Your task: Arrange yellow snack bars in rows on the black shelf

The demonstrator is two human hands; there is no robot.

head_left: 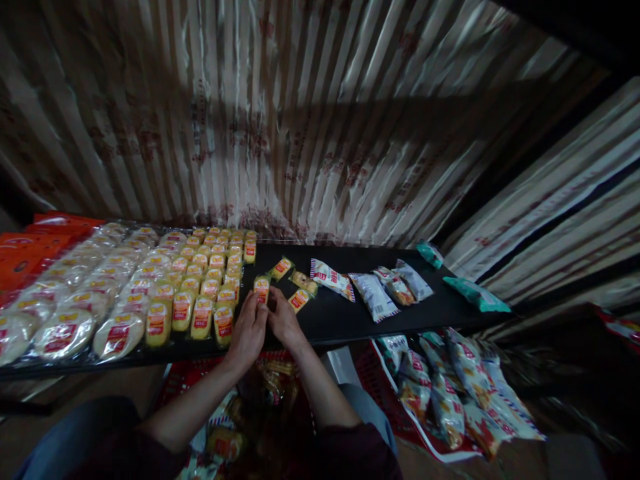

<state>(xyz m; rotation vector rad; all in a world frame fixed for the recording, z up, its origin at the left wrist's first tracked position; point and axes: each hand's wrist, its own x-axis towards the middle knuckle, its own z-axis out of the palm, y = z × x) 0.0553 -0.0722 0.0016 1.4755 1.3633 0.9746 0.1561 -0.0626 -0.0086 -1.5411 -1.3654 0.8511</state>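
Observation:
Over the middle of the black shelf (330, 320), my left hand (250, 327) and my right hand (284, 320) close together on one small packaged cake (261, 287), yellow with a red and white label. Both sets of fingers grip its lower end, so that part is hidden. To the left stand rows of the same packaged cakes (203, 317), standing on end. Right of my hands lie a loose yellow cake packet (281, 268), a second one (299, 301) and a brownish packet (304, 283), at differing angles.
Round flat packets (65, 333) and orange packs (30, 250) fill the shelf's left. White-blue snack bags (374, 296) and green bags (477, 295) lie to the right. Below stand a red basket of bags (425, 443) and another basket between my knees. Printed plastic sheeting (300, 133) hangs behind.

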